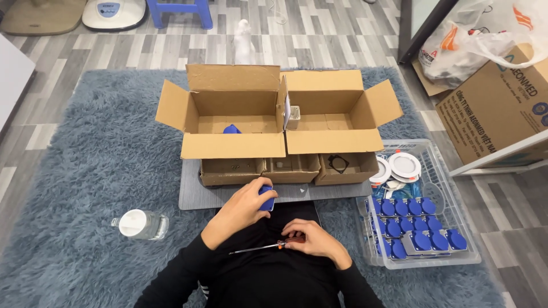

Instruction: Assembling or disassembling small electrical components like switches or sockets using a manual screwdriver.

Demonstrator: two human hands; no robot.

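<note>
A blue socket cover (266,198) is gripped by the left hand (242,206) just below the small cardboard trays (288,169); a screwdriver (262,246) is clasped by the right hand (311,239). A clear crate (456,194) of blue covers sits right of them.

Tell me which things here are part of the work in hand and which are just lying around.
In use:
left hand holding a blue part
right hand holding a screwdriver
clear crate of blue parts
two open cardboard boxes

Lying about:
plastic bottle
blue stool
white bag

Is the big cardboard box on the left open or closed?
Open. The left cardboard box has all its flaps folded outward, and a blue part shows on its floor inside.
</note>
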